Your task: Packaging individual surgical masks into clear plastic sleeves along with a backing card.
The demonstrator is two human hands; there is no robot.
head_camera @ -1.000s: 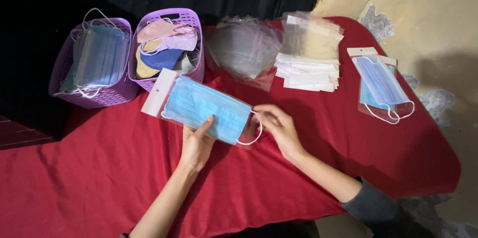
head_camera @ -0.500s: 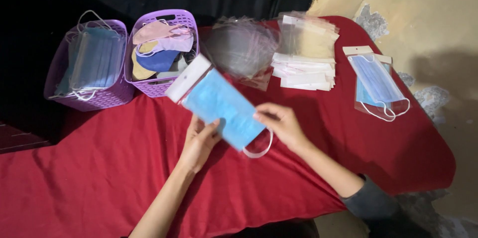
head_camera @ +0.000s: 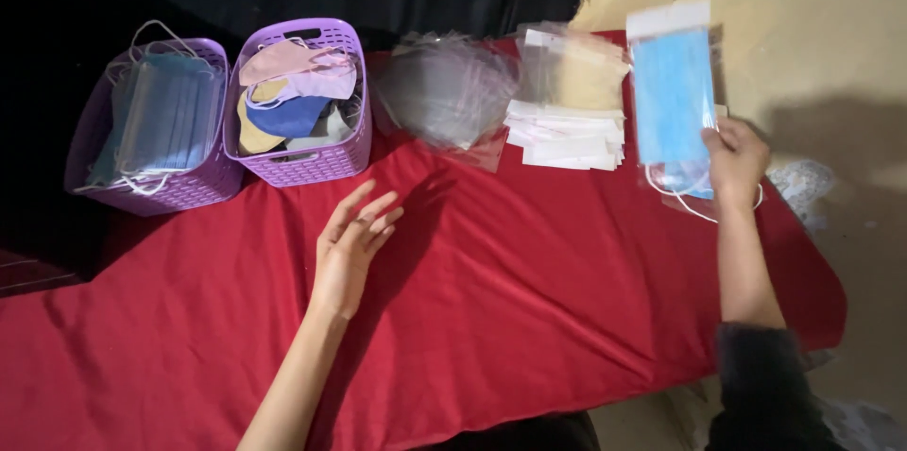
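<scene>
Surface: red cloth (head_camera: 529,281) spread over a table, black drape behind, tan wall to the right.
Baskets: two purple plastic baskets side by side at the far left of the cloth, touching or nearly so.
Left basket (head_camera: 194,188): stack of pale blue surgical masks (head_camera: 161,120), white ear loops hanging over the rim; count not readable.
Right basket (head_camera: 321,163): loose mixed-colour masks (head_camera: 293,97), pink, yellow, dark blue and white ones visible; exact count unclear.
Bags: one heap of empty clear plastic bags (head_camera: 444,87) near the middle of the far edge; number cannot be told.
Sleeves: one stack of flat clear sleeves with white header strips (head_camera: 567,111) just right of the heap; too many layers to count.
Packed mask: one blue surgical mask in a clear bag with white header (head_camera: 673,83), upright, header at top, raised above the far right corner of the cloth.
Under it: a second blue mask (head_camera: 682,182) lies on the cloth, partly hidden by the hand, its white loop trailing out.
Right hand (head_camera: 735,163): fingers pinched on the lower edge of the packed mask; the mask stands directly above the hand.
Left hand (head_camera: 351,248): fingers spread, holding nothing, hovering over the bare cloth just in front of the right basket, well apart from the packed mask.
</scene>
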